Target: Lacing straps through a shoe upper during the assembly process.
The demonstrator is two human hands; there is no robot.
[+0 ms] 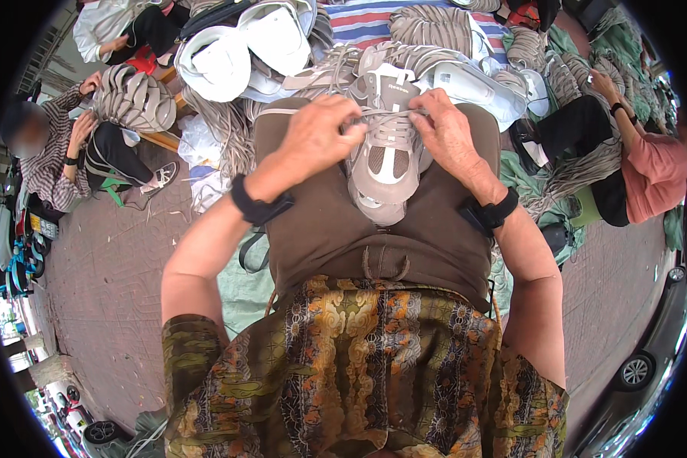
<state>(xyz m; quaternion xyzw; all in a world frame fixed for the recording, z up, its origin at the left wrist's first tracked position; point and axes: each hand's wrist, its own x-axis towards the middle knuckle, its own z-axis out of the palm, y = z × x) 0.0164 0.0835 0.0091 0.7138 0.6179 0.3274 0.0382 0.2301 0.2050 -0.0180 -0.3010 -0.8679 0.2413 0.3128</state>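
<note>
A grey-beige sneaker [390, 183] with white patches rests between my thighs, its toe toward me and its tongue pointing away. Grey shoelace [389, 117] crosses the upper part of its lacing. From the left, my left hand [318, 136] is closed in a pinch on the lace beside the shoe's opening. My right hand [452, 137] pinches the lace on the other side, thumb and forefinger together close to the tongue. The lace runs between both hands. Dark bands circle both my wrists.
Beyond my knees lie stacked grey shoe uppers [431, 30], white pieces [213, 65] and a striped sheet [351, 23]. Loose laces [225, 130] hang at the left. One person [57, 141] sits left, another in pink [656, 172] right, both among shoe parts. A dark car [641, 366] stands lower right.
</note>
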